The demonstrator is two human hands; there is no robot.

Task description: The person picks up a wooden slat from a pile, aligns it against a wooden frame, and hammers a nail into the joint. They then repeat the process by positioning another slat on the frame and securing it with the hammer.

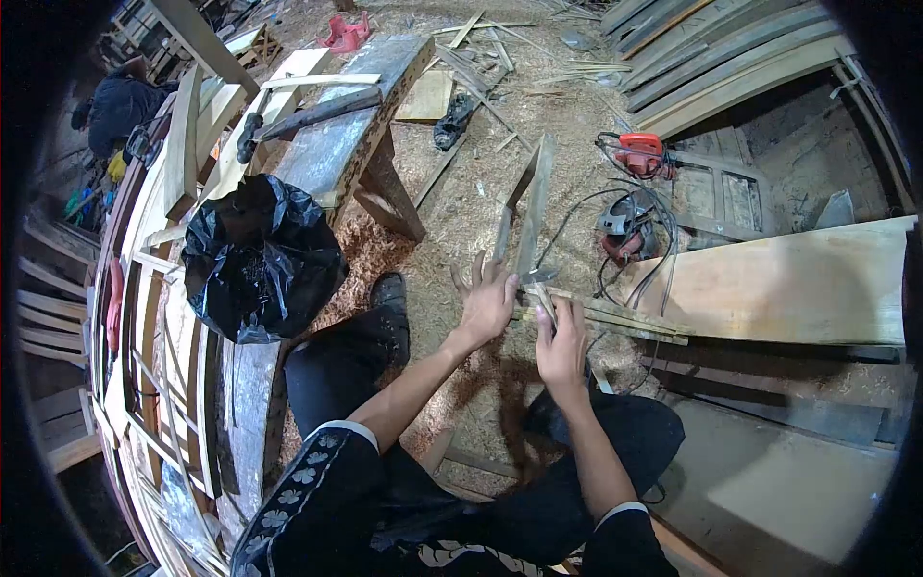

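Near the middle of the head view, my left hand [486, 306] has its fingers apart, reaching to the lower end of a wooden frame piece [532, 226]. Close beside it on the right, my right hand [562, 348] is closed around a small slim tool [545, 297], whose far end is near a dark, flat piece [540, 275]. Thin wooden strips [615, 317] run rightward from just beyond my right hand. Whether my left fingertips press on the wood cannot be made out.
A black plastic bag [260, 260] sits on the bench [327, 144] at left, near a hammer [249, 137]. Red power tools [642, 156] with cables lie right of centre. A wide board [788, 284] is at right; a person [120, 111] is at upper left.
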